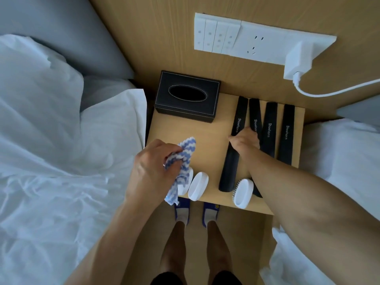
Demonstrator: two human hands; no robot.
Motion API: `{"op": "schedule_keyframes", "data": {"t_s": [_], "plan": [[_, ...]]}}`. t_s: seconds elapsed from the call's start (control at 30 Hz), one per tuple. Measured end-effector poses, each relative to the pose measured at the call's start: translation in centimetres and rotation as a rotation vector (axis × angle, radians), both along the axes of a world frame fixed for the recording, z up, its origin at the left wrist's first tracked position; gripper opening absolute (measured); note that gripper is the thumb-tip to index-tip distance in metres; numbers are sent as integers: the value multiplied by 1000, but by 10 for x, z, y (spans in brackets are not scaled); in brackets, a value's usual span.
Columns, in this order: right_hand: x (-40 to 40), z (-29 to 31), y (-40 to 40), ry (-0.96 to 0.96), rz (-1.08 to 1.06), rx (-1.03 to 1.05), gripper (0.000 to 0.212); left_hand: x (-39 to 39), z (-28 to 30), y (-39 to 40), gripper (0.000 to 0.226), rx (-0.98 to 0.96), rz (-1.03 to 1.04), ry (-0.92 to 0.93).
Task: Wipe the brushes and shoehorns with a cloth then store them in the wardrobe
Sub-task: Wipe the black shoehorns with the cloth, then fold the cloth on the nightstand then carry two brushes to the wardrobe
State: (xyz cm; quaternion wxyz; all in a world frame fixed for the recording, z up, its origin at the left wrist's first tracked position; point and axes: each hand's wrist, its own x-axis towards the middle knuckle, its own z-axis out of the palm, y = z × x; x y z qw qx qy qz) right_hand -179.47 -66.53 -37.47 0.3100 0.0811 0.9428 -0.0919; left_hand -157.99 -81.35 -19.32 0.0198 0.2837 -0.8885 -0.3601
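Four shoehorns [267, 130] lie lengthwise up the frame at centre right — right hand [244, 138] curls onto the leftmost; left hand [152, 163], lower left, bunches the cloth [183, 159].

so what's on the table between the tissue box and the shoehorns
Nothing: the head view shows bare table between the tissue box and the leftmost shoehorn.

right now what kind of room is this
Most likely a hotel twin bedroom: a wooden nightstand sits between two white-sheeted beds, and four matching black shoehorns labelled "Shoehorn" lie on it beside a black tissue box.
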Motion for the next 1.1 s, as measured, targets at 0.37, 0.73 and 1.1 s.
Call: {"op": "schedule_keyframes", "data": {"t_s": [0.37,0.73,1.1], "plan": [[5,24,5,-73,-56,-145,50,-21,9,11,20,-28,-24,78],[52,267,31,-326,141,-1399,33,-44,105,19,27,499,-19,203],[47,422,73,433,561,-1124,9,-72,222,38,27,544,-331,382]]}}
